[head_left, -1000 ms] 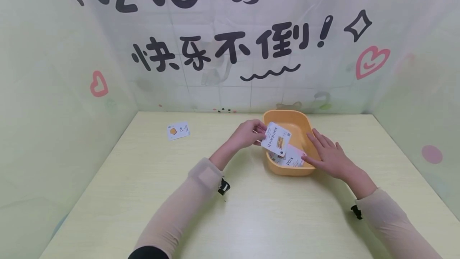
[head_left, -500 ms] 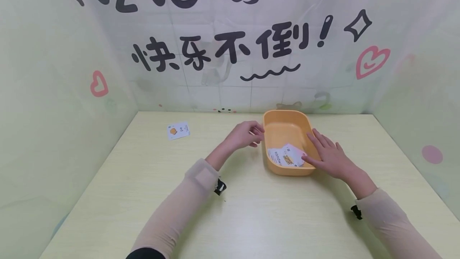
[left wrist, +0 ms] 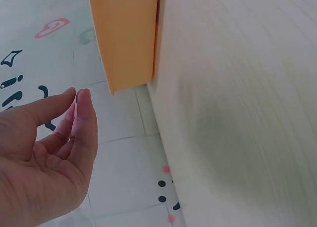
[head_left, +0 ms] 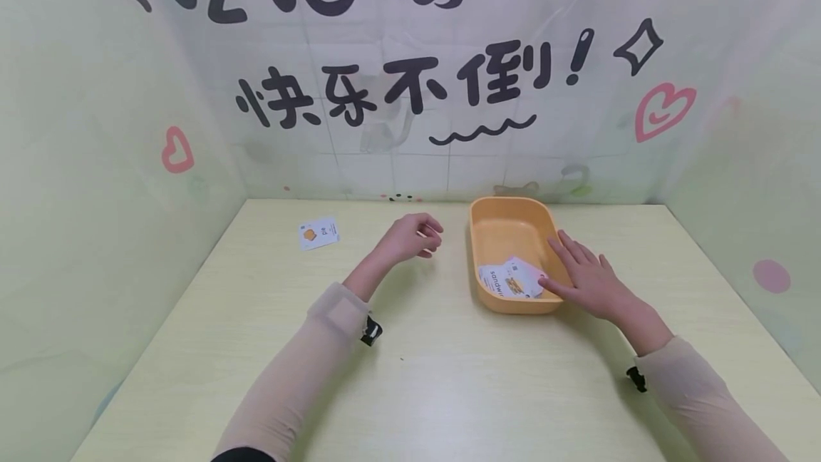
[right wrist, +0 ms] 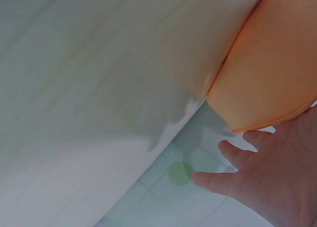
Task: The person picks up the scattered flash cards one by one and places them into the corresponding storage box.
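In the head view my left hand (head_left: 409,238) hovers over the table between the orange plastic bin (head_left: 507,234) and a pie card (head_left: 318,234). Its fingers are loosely bent, and the left wrist view shows thumb and index tips close together with nothing between them. My right hand (head_left: 589,282) rests on the bin's right rim, fingers spread. Inside the bin's near end lies a sandwich picture card (head_left: 503,281), overlapping a pink-edged card (head_left: 534,273). The pie card lies flat at the back left, picture side up.
The pale wooden table (head_left: 410,391) ends at a printed backdrop (head_left: 385,170) close behind the bin. Fabric walls (head_left: 96,234) stand on both sides. Black straps (head_left: 372,331) hang beneath the sleeves.
The left hand has released the sandwich card, which dropped onto the other cards in the bin, and has moved left away from it. The right hand has stayed on the rim.
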Available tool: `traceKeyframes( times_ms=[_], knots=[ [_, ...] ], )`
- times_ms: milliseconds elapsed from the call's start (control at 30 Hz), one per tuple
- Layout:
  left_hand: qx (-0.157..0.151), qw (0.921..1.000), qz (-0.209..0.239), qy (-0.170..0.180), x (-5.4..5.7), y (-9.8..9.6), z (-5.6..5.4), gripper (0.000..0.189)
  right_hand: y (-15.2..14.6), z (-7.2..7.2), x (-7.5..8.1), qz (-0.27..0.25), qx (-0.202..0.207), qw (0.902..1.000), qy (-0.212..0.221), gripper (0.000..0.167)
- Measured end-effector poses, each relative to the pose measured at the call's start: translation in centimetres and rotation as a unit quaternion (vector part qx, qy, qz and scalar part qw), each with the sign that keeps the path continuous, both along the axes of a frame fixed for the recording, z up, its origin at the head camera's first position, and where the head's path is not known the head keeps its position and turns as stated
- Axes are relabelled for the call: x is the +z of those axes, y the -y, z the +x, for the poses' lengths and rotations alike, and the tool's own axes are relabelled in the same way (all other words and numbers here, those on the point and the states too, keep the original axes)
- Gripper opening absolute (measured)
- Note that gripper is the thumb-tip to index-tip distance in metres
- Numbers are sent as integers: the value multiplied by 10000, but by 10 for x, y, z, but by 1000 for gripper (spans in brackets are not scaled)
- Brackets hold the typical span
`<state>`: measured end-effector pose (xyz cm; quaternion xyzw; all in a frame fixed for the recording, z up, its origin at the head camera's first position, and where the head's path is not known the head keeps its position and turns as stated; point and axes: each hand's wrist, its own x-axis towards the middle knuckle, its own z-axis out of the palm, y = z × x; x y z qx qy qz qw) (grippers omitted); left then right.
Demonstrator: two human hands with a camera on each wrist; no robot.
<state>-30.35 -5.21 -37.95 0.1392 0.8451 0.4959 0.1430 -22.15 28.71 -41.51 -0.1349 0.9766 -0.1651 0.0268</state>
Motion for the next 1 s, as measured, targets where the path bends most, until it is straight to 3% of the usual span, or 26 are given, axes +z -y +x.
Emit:
traceKeyframes(
  times_ms=[433, 733, 1000],
  knots=[
    [701, 9966, -438, -27, -4, 57, -21, 32, 0, -1, -1, 8, 2, 10000, 1, 89],
    [1167, 9908, -683, 71, -10, 103, -28, 34, 0, -1, 0, 39, 18, 10000, -21, 88],
    [1525, 9751, -1576, -347, -15, 152, -36, 34, 0, -1, 2, 19, 26, 10000, -20, 87]
  ],
)
